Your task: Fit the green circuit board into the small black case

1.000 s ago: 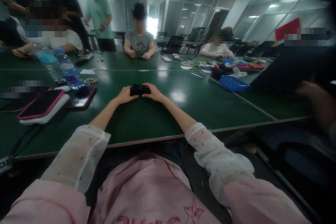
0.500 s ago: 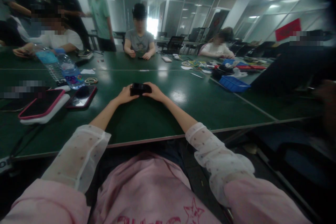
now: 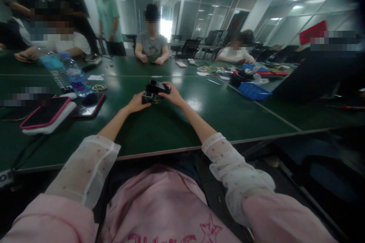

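In the middle of the view, a green circuit board [image 3: 154,100] with silvery and dark parts is pinched by my left hand [image 3: 137,102] at its left edge. My right hand [image 3: 174,96] grips a black cover [image 3: 158,86], tilted above the board with its right side raised. At the left the two pieces sit close together; whether they touch there I cannot tell. Both are at the green table [image 3: 182,133], in front of my body. Small details of the board are too blurred to make out.
To the left lie a dark phone [image 3: 89,104], a pink-edged device [image 3: 47,113] and two plastic bottles [image 3: 76,78]. A roll of tape [image 3: 99,87] sits behind the phone. At the right are a blue tray [image 3: 254,90], a pen [image 3: 213,82] and tangled cables [image 3: 212,69]. Several people are around the table.
My right hand has lifted the black cover up and to the right, and the green circuit board beneath now shows. My left hand has stayed nearly in place.
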The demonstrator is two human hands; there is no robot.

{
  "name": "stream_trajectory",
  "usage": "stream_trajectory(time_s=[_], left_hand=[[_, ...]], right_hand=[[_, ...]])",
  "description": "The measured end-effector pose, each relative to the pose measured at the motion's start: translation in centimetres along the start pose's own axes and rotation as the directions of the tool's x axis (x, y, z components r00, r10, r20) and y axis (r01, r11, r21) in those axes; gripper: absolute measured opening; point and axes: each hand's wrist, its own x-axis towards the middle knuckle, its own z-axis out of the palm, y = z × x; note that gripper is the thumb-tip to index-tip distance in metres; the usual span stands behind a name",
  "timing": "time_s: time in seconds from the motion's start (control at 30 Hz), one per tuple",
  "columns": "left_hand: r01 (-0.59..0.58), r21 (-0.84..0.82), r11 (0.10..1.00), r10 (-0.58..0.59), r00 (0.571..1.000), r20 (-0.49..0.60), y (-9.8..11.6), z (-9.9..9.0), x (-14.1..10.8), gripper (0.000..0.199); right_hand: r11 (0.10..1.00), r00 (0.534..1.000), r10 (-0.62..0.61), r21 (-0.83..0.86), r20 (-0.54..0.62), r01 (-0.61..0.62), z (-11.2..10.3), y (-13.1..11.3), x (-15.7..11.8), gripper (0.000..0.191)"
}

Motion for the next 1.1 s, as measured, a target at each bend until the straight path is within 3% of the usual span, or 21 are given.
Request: stream_trajectory(time_s=[0.17,0.33,0.47,0.57,0.67,0.77,1.1], left_hand=[[0.042,0.018,0.999,-0.042,0.999,-0.001,-0.6,0.4,-0.1,0.085],[0.087,0.006,0.996,-0.087,0.996,0.012,-0.5,0.2,-0.3,0.088],[0.076,-0.008,0.997,-0.076,0.997,0.016,0.0,0.0,-0.4,0.084],[0.101,-0.001,0.995,-0.101,0.995,0.020,0.1,0.0,-0.4,0.089],[0.095,0.010,0.995,-0.095,0.995,0.019,-0.2,0.1,-0.2,0.087],[0.091,0.023,0.996,-0.091,0.996,0.017,-0.4,0.3,-0.2,0.085],[0.058,0.038,0.998,-0.059,0.998,0.024,-0.3,0.1,-0.2,0.079]], right_hand=[[0.989,0.971,0.133,-0.033,-0.197,-0.142,-0.9,0.1,0.4,0.070],[0.948,0.875,0.212,-0.127,-0.436,-0.293,-2.5,1.2,0.2,0.063],[0.893,0.805,0.251,-0.192,-0.537,-0.406,-3.1,2.7,-0.9,0.052],[0.838,0.774,0.331,-0.209,-0.539,-0.504,-2.9,3.6,-1.8,0.050],[0.732,0.743,0.447,-0.274,-0.499,-0.624,-2.4,4.0,-2.3,0.054],[0.639,0.729,0.488,-0.372,-0.480,-0.673,-2.1,4.0,-2.3,0.061],[0.636,0.751,0.466,-0.412,-0.468,-0.652,-2.1,4.0,-1.9,0.058]])
